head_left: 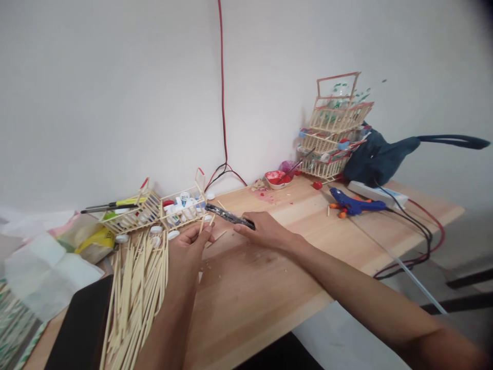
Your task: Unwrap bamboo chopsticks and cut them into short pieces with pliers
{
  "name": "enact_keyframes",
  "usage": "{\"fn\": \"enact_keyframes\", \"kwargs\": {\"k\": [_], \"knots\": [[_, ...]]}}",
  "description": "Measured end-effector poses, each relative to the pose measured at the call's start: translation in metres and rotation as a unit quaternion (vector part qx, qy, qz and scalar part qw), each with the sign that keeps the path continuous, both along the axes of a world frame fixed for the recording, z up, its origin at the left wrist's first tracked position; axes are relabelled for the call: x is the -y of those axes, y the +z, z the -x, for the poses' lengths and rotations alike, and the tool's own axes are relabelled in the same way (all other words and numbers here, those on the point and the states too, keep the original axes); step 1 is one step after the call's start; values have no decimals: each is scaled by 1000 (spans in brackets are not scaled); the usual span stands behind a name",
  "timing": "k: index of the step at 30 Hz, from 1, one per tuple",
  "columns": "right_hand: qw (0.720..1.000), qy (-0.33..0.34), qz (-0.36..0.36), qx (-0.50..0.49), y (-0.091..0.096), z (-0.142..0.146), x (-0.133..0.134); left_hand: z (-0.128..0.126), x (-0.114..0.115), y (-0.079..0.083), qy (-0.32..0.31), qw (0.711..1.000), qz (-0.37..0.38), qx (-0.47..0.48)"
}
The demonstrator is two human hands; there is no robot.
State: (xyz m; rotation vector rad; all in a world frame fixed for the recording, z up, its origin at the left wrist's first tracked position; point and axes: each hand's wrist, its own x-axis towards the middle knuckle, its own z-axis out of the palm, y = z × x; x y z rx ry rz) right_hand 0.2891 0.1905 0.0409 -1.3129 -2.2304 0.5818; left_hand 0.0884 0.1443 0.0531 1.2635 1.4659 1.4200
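Note:
My left hand [196,240] is closed, its thumb and fingers pinching short thin wooden sticks [202,224] that point up and away from me. Wrapped in my right hand [264,228] is a dark, scuffed tool that looks like a utility knife [227,215]. Its far end points left, just above the sticks, and I cannot make out whether it touches them. A loose cut piece of stick [217,239] lies on the table beside my left fingers. To the left of my left forearm spreads a pile of long wooden sticks [133,298].
Two small stick baskets [165,213] hold bottle caps behind my left hand. Stacked baskets [327,139] stand back right, near a dish of red paint [278,180]. A blue glue gun [356,203] and power strip [379,194] lie right. A black phone-like slab [82,324] lies left.

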Motion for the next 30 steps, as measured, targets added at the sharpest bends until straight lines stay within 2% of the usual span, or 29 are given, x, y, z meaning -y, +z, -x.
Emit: {"fn": "enact_keyframes", "kwargs": {"k": [6,9,14,19,30], "knots": [[986,77,124,-83,6,-12,-9,3,-1,2,-39,999,2,-1],[978,92,156,-105,6,-15,-10,4,-2,0,-51,998,2,22],[977,109,146,-114,5,-14,-8,3,-5,-5,-67,994,-28,85],[977,104,144,-118,6,-10,-4,0,-6,-5,-68,990,-19,123],[980,89,135,-111,5,-8,-3,-1,-5,-4,-68,989,-4,132]]}}
